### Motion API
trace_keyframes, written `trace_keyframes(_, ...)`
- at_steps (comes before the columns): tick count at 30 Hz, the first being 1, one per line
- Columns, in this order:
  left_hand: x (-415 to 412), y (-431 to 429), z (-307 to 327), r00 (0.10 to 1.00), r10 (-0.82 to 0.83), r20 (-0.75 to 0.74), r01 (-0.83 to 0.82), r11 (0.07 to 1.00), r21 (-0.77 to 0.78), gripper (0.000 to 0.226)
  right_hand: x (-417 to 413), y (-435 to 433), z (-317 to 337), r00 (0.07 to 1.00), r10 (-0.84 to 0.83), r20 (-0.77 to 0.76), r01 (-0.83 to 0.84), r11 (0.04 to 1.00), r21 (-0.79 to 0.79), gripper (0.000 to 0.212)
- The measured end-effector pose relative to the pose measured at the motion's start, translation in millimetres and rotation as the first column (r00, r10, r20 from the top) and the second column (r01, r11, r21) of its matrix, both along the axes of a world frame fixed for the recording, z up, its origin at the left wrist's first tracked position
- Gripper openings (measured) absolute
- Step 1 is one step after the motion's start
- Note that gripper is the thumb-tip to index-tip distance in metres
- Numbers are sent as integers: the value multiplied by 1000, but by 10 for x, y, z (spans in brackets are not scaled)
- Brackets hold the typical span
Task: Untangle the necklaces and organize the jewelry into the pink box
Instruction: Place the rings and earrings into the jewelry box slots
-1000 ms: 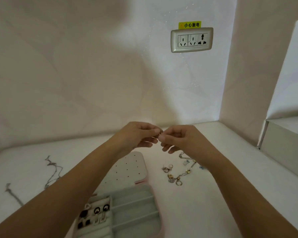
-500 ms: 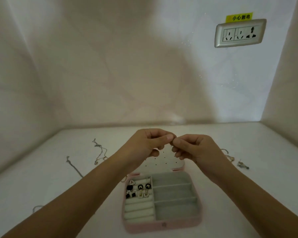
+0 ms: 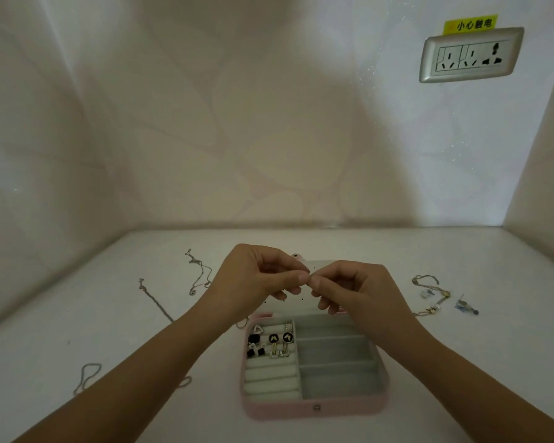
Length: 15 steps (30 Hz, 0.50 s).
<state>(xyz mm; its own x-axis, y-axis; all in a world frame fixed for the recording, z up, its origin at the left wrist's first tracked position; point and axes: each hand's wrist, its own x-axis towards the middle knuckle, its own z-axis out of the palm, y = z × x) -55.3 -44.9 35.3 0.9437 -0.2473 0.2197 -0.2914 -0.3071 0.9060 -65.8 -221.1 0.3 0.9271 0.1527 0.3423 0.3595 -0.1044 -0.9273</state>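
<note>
toward the left edge of the table [image 3: 461,362], loose necklaces [image 3: 199,273] lie unboxed. at the near edge the open pink box [image 3: 314,409] holds only earrings [image 3: 271,343]. above it the left hand [image 3: 253,282] and right hand [image 3: 355,289] pinch a small piece, perhaps a clasp. tangled jewelry [image 3: 432,295] waits toward the right edge.
</note>
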Motion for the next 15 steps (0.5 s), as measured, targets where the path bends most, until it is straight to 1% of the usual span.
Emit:
trace_keyframes(2, -14, 28, -17, 1000, 0, 1, 0, 999, 46, 4, -3, 20, -28, 1000, 13, 18, -12, 999, -34, 7)
trace_keyframes(6, -59, 76, -65, 999, -30, 21, 25, 979, 203, 9, -11, 58, -96, 998, 20, 53, -13, 992, -127, 6)
trace_keyframes(9, -83, 78, -88, 998, -21, 55, 4, 958, 288, 10, -11, 83, -136, 998, 12, 65, -1, 986, -165, 6)
trace_keyframes(12, -94, 85, -101, 998, -7, 68, -13, 954, 298, 10, -8, 96, -150, 997, 0, 81, 14, 985, -172, 7)
trace_keyframes(15, -71, 105, -114, 999, 2, 46, -12, 978, 206, 6, -21, 111, -150, 992, -12, 129, 34, 985, -169, 10)
